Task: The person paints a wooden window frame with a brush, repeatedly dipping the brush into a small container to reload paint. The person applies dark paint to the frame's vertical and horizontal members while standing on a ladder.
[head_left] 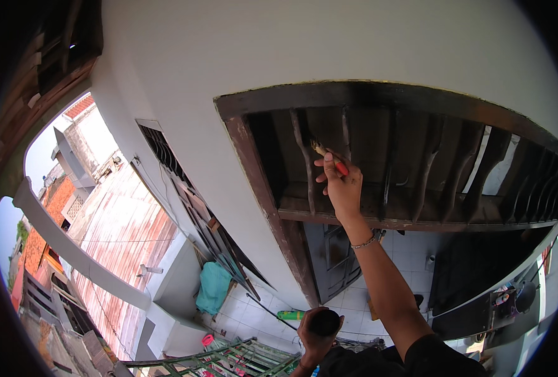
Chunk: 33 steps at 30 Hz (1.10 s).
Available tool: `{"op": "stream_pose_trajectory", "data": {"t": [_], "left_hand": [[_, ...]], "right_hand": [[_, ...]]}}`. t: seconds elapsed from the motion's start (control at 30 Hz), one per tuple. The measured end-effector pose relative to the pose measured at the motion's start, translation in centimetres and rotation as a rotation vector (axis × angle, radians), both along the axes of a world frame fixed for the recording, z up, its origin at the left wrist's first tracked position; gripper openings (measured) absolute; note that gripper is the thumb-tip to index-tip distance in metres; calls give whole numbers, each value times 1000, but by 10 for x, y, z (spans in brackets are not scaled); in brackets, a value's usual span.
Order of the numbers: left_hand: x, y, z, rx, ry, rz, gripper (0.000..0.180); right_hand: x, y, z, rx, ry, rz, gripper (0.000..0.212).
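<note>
Gripping red-handled brush (318, 148) in R hand (343, 182), w/ fingers clamped round handle; holding bristles up betw 2 wavy slats (298, 129) toward left end of dark wood grille (379, 95) above doorway, can't tell if touching; cupping dark round container (325, 323) in L hand (310, 334), low & near, w/ green metal rack (250, 344) at left, teal bag (213, 289) farther left

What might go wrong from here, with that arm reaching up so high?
The right hand holds a brush among the dark bars; a slip might mark the pale wall bordering the frame.

The left hand holds a dark round container above the tiled floor; if it tips, anything inside could spill, though I can't tell what it holds.
</note>
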State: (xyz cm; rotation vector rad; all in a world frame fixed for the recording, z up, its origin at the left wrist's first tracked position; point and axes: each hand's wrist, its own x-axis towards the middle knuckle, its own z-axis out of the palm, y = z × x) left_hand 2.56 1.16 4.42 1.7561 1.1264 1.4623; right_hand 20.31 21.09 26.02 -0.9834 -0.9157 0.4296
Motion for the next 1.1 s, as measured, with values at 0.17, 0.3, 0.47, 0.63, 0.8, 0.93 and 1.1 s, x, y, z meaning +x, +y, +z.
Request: {"op": "stream_pose_trajectory", "data": {"t": [0.17,0.3,0.47,0.63,0.8,0.93,1.1], "left_hand": [[-2,0,-6,-47,-40,27,51],[-1,-1,-4,-78,-20,24,49],[-5,0,-7,-76,-49,59,50],[-2,1,-6,-134,-47,34,48],[-9,1,-8,-109,-51,43,48],[-7,0,-12,-143,-63,29,49],[-4,4,-12,-126,-61,21,49]], "right_hand": [[-1,-11,-12,13,-12,-65,47],[3,16,-6,105,-38,-75,49],[-2,-6,-28,15,-18,-58,46],[2,8,-39,-30,99,-80,45],[3,-13,-44,-60,0,-60,47],[7,6,-30,10,73,-150,47],[2,-5,-36,-89,-4,11,47]]}}
